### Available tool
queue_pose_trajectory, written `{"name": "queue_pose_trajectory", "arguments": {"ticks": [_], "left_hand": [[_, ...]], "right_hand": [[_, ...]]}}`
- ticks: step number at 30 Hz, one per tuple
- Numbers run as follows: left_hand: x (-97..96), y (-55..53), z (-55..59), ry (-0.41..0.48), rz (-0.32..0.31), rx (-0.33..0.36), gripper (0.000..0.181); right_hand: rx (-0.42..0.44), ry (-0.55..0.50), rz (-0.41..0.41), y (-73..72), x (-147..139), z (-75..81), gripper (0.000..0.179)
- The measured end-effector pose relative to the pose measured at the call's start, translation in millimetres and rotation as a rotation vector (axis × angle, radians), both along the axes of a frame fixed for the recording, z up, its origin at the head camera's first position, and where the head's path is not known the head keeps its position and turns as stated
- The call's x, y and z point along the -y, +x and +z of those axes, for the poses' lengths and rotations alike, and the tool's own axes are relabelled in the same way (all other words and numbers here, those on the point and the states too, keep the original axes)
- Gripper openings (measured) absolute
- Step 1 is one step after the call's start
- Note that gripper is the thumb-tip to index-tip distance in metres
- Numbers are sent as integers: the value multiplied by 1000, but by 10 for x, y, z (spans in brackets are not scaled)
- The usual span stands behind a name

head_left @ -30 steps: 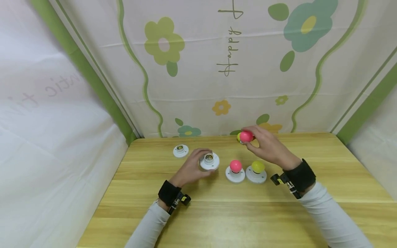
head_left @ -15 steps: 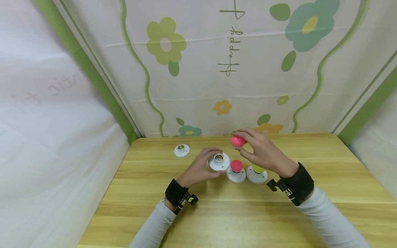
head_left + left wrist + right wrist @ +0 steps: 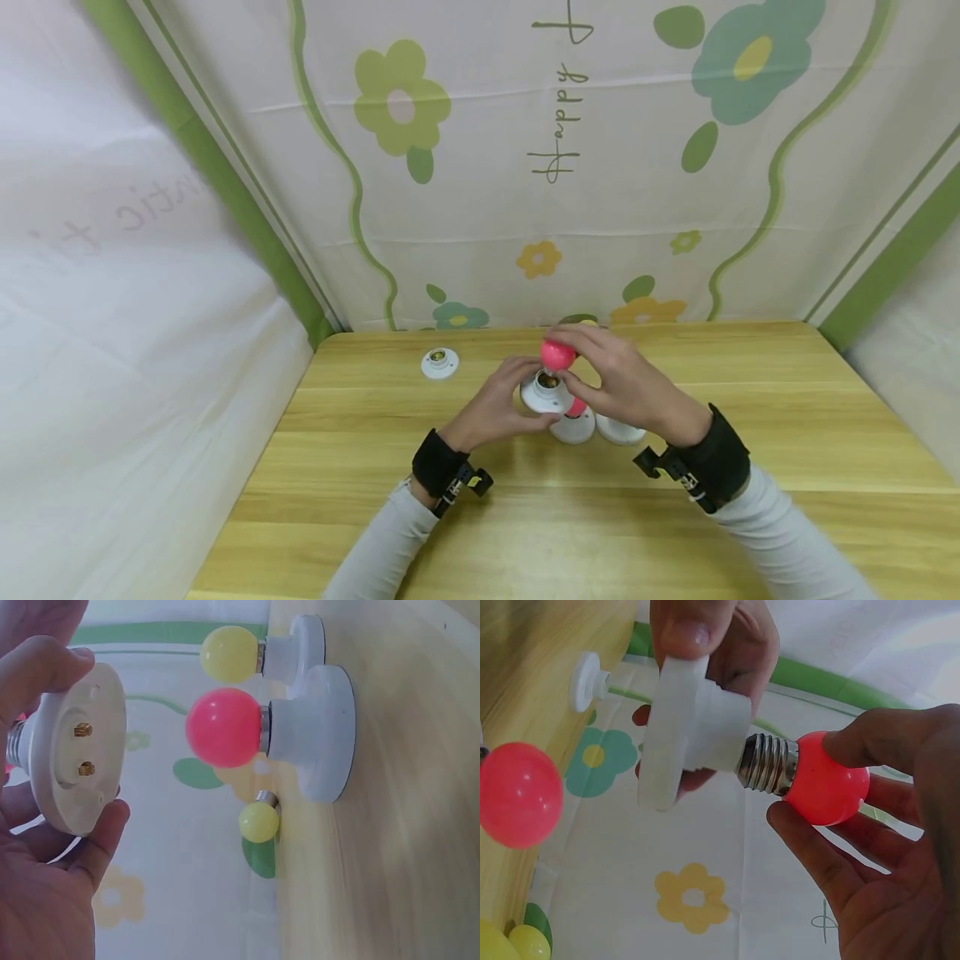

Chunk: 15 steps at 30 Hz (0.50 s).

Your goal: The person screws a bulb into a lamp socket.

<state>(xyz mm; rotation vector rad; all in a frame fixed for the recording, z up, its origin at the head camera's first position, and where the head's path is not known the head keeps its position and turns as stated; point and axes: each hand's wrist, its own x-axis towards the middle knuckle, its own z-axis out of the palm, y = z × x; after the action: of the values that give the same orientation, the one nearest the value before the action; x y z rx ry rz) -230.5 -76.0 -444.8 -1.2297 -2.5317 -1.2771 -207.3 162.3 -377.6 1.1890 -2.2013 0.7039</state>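
My left hand (image 3: 498,407) grips a round white lamp holder (image 3: 546,393) by its base rim, lifted off the table. In the left wrist view two brass contacts show on the underside of that lamp holder (image 3: 79,750). Between the thumb and fingers of my right hand (image 3: 626,379) is a pink light bulb (image 3: 558,355). Its metal screw cap (image 3: 769,763) sits right at the mouth of the lamp holder, nearly in line with it, most of the thread still showing in the right wrist view.
On the table (image 3: 540,533), a second pink bulb (image 3: 227,727) stands in a white holder beside a yellow bulb (image 3: 229,654) in another. A loose yellow bulb (image 3: 259,822) lies at the back near the curtain. A bare lamp holder (image 3: 439,363) sits at the back left.
The left hand has carried the lamp holder to the right. The right hand has brought the pink bulb left and down from the back, so bulb and holder now meet.
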Motion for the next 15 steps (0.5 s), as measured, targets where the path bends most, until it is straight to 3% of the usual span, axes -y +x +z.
{"name": "queue_pose_trajectory", "arguments": {"ticks": [7,15], "left_hand": [[-35,2,2,18,-44,-31,72],[-77,-6,25,17,-42,-37,72]], "right_hand": [[28,6,29,43,38,-48,53],[46,7,-7,82,-3,-64,54]]}}
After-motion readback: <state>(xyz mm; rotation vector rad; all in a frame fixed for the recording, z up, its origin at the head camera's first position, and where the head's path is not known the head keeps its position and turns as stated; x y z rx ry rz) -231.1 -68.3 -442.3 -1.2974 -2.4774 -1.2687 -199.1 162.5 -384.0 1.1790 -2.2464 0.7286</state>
